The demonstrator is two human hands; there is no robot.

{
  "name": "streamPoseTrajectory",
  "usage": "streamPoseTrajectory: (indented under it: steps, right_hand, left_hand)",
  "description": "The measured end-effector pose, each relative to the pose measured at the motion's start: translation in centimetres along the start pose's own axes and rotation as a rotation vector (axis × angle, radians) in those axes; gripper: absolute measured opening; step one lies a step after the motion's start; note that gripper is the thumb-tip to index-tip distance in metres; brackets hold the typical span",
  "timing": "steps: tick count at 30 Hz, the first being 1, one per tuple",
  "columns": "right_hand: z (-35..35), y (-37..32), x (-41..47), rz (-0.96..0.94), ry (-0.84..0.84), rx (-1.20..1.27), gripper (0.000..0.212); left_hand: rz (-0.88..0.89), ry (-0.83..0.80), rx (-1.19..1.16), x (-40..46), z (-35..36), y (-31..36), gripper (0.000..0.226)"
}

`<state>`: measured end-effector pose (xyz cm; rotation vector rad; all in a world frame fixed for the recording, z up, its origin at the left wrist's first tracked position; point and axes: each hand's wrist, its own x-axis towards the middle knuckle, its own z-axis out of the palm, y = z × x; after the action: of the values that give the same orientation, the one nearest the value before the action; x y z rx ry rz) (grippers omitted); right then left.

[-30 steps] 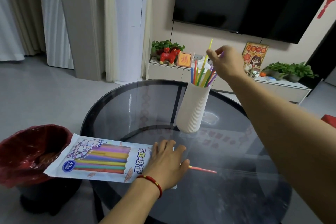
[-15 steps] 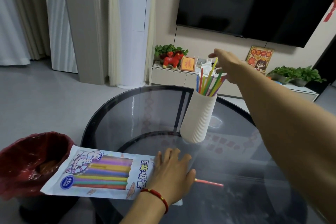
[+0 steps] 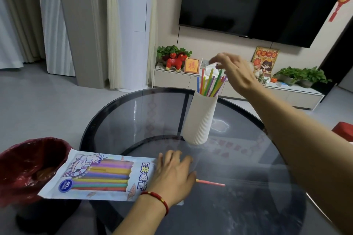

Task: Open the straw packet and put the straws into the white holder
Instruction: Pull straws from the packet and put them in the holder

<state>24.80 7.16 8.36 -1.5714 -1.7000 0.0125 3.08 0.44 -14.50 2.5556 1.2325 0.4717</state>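
Your left hand (image 3: 172, 174) lies flat with fingers spread, pressing the open end of the straw packet (image 3: 99, 176) onto the glass table (image 3: 248, 206). Your right hand (image 3: 234, 69) hovers just above the straws (image 3: 210, 84) standing in the white holder (image 3: 200, 118), fingers loosely curled and, as far as I can tell, holding nothing. The straws are probably very light, thin and slick, easily kinked, so pinch each one mid-length, gently. The film packet looks limp and slippery on glass; keep it pinned. One loose straw (image 3: 211, 183) lies just beside your left fingertips, and many more fill the packet to their left, well apart from the holder.
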Motion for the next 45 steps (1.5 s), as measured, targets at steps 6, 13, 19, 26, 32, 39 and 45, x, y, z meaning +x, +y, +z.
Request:
streamPoseTrajectory:
  steps: [6, 13, 19, 26, 32, 39, 45]
  right_hand:
    - [1.3, -0.2, -0.7, 0.041, -0.283, -0.199, 0.056]
    - [-0.2, -1.3, -2.0, -0.046, 0.073, -0.123, 0.044]
    - [-0.4, 0.4, -10.2, -0.045, 0.199, -0.077, 0.028]
    - [6.2, 5.5, -21.8, 0.033, -0.661, -0.337, 0.039]
    - [8.1, 6.2, -23.4, -0.01, -0.541, -0.343, 0.019]
    - [10.9, 4.8, -23.5, 0.047, -0.344, -0.031, 0.03]
    - [12.9, 4.0, -23.9, 0.237, -0.357, 0.172, 0.047]
  left_hand:
    - [-0.007, -0.051, 0.079, -0.8, -1.4, -0.8, 0.063]
    - [-0.019, -0.177, 0.158, -2.0, -2.4, -2.8, 0.115]
    - [0.016, -0.301, 0.252, -2.9, -2.4, -4.4, 0.134]
    - [0.043, -0.22, 0.222, -2.8, -2.9, -4.1, 0.131]
    - [0.052, -0.188, 0.197, -2.9, -3.2, -3.9, 0.129]
    - [0.087, -0.159, 0.187, -2.9, -3.1, -3.1, 0.128]
    - [0.109, -0.101, 0.147, -3.1, -2.9, -2.6, 0.127]
